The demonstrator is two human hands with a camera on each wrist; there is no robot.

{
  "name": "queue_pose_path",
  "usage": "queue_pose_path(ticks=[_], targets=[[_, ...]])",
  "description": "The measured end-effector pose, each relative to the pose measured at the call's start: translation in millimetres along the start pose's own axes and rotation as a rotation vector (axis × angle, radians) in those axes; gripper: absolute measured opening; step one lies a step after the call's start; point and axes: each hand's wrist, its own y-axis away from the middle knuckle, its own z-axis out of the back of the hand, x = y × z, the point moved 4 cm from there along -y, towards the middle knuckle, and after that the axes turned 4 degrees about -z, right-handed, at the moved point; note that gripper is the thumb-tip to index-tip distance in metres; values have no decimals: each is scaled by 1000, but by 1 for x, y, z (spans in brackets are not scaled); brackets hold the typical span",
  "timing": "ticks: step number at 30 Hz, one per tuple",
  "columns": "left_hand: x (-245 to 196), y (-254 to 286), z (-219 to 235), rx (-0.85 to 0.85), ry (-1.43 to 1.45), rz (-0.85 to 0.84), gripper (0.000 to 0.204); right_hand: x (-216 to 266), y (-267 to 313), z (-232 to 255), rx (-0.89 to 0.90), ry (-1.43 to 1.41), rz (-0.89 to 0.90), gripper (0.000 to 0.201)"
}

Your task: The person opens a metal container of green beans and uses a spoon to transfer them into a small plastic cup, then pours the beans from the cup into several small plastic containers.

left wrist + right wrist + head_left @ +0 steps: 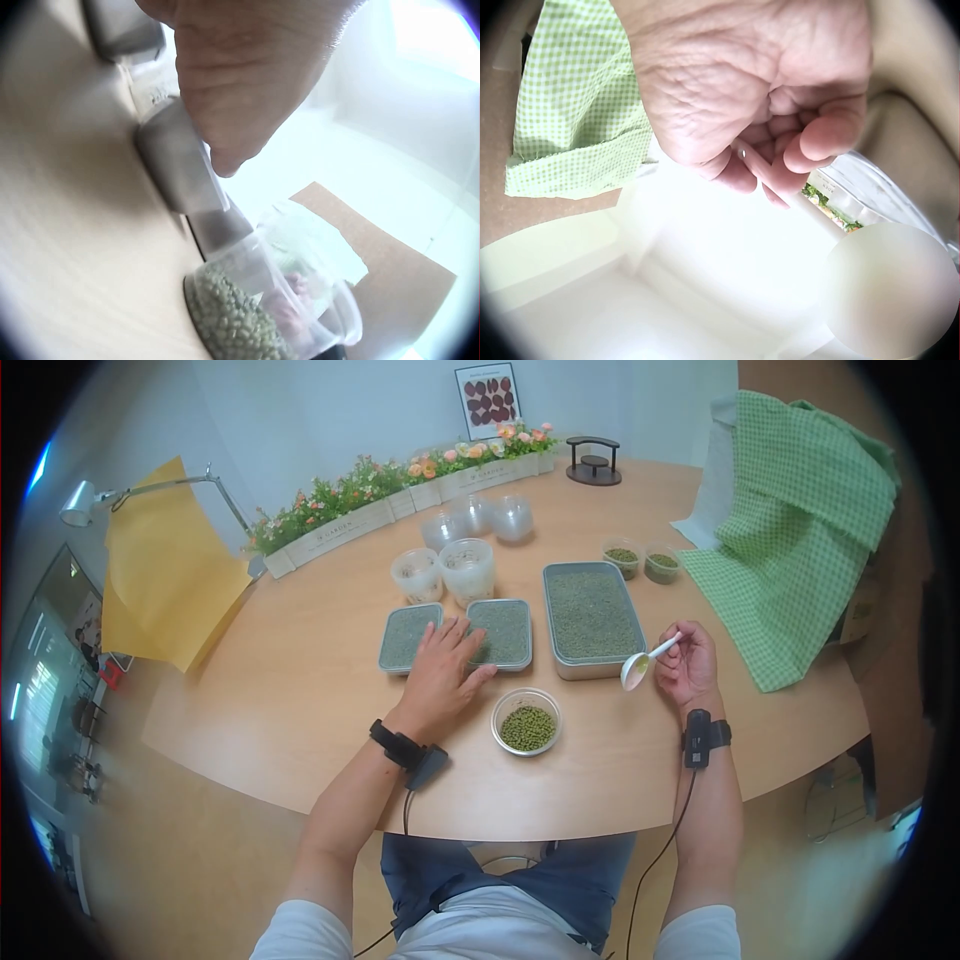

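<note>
In the head view my right hand [688,665] grips the handle of a white spoon [636,671], whose bowl points left above the table. The right wrist view shows the right fingers [825,142] curled at the handle, with the spoon's bowl [892,292] large and blurred. My left hand [440,670] reaches over two small trays of dark green granules, its fingers spread out over the right tray [507,640] and the edge of the left tray [398,638]. Between the hands, nearer me, stands a clear plastic cup [526,732] of green beans [236,319].
A larger granule-filled tray [595,615] stands right of the small ones. Stacked cups [467,570] are behind, with two small cups [660,565] farther right. A flower planter [380,510] lines the back; green checked cloth [800,530] hangs at the right.
</note>
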Motion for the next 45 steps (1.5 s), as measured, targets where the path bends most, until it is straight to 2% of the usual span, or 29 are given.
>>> queue_pose_path(ticks=[6, 9, 14, 18, 20, 22, 26, 35, 38, 40, 42, 45], targets=[[38, 22, 25, 60, -133, 147, 66, 2, 5, -6, 67, -37, -5, 30], [49, 36, 28, 87, -79, 243, 65, 5, 10, -17, 214, 64, 43, 31], [54, 44, 28, 22, -111, 198, 63, -1, 26, -57, 272, 229, 126, 36], [70, 48, 24, -13, -48, 231, 58, -25, 43, -91, 185, 323, 85, 37], [69, 48, 21, -42, 10, 211, 58, -46, 53, -91, 31, 401, 22, 37], [67, 49, 25, -55, -21, 205, 57, -69, 57, -91, 74, 340, -68, 33], [66, 49, 22, -69, -57, 184, 55, -111, 48, -88, -32, 164, -155, 36], [56, 48, 16, -4, -133, 172, 56, -154, 38, -117, -52, 187, -287, 38], [55, 49, 15, 15, -77, 173, 54, -151, 29, -125, 14, 221, -315, 38], [53, 47, 17, 25, -71, 179, 54, -137, 23, -136, -31, 247, -312, 37], [51, 48, 20, 40, -64, 182, 54, -117, 14, -158, -36, 305, -214, 37], [51, 48, 24, 34, -24, 179, 52, -93, -3, -191, 50, 279, -106, 35]])
